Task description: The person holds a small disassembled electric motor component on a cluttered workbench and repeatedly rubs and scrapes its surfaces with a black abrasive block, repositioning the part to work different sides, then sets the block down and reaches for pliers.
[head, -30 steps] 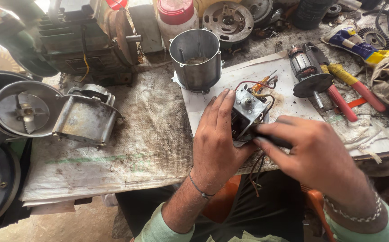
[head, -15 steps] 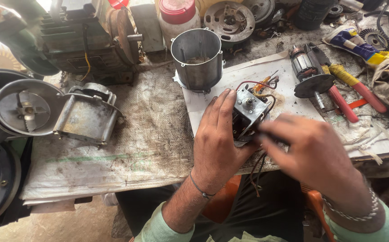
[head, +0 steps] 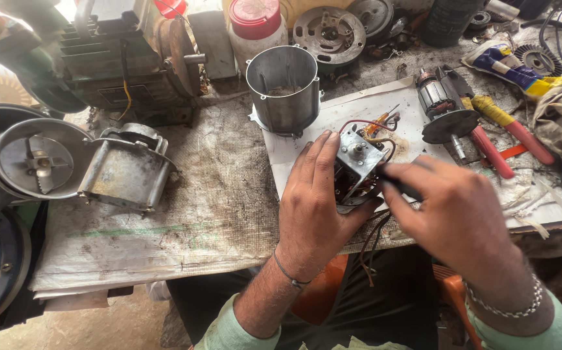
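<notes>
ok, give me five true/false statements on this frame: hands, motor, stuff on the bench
1. The left hand grips the small motor. True.
2. The right hand is empty and rests flat on the bench. False: it holds a dark tool against the motor.
3. The metal can stands beyond the motor, open end up. True.
4. The rotor lies left of the can. False: it lies to the right, beside the red-handled pliers.
5. The motor's wires hang over the bench edge. True.
</notes>
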Available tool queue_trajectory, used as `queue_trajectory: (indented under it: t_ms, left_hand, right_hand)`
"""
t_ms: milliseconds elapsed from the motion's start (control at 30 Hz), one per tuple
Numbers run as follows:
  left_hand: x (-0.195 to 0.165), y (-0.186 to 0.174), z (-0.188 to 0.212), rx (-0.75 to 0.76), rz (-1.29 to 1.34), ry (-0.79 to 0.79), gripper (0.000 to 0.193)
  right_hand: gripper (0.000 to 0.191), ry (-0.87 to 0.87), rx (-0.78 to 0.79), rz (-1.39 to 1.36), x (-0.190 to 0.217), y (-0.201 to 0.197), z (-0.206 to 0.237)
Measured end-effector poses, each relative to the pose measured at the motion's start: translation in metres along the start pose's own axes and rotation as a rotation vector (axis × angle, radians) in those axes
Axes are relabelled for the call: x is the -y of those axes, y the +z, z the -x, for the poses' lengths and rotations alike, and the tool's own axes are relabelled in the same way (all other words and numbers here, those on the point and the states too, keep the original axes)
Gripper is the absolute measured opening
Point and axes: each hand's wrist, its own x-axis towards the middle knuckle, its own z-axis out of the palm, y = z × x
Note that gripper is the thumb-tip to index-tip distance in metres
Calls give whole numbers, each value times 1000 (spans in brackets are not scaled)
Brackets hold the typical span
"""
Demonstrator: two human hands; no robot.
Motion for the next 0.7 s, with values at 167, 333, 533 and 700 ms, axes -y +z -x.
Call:
queue_trajectory:
  t_ms: [167, 333, 533, 700]
  left_hand:
    - [0, -1, 1, 1, -14, 0, 102]
    - [0, -1, 1, 2, -12, -6, 102]
    - [1, 0, 1, 2, -7, -2, 104]
    - [0, 0, 2, 0, -10, -8, 104]
  right_hand:
    - [23, -104, 70, -144, 0, -1, 0]
    - [25, -48, 42, -33, 0, 0, 2]
    - [23, 1, 22, 4, -1, 1, 2]
    - [24, -100, 104, -154, 0, 0, 2]
